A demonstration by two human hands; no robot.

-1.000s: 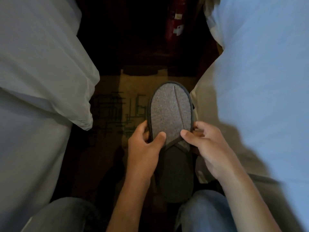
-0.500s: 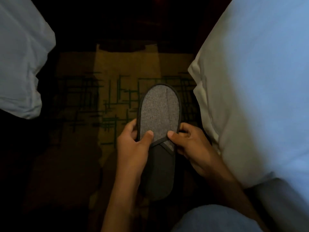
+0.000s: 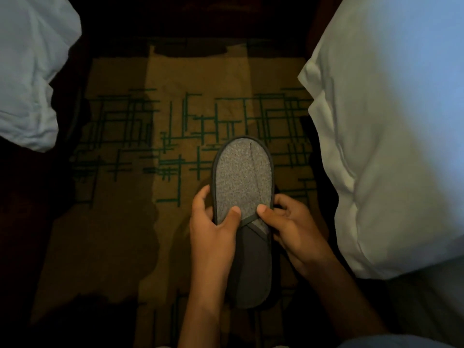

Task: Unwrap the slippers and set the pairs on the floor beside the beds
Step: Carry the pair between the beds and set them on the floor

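Note:
A grey slipper with a dark trim and a dark inner sole points away from me above the carpet. It looks like a pair stacked together, though I cannot tell for certain. My left hand grips its left edge, thumb pressed on the grey upper. My right hand grips the right edge, thumb on the trim at the opening. No wrapper shows on it.
A white-sheeted bed rises close on the right. Another bed's white bedding hangs at the upper left. Between them lies a tan carpet with green line patterns. The far end is dark.
The view has dipped toward the floor and both hands with the slipper have come down closer to the carpet. The grip of both hands is the same.

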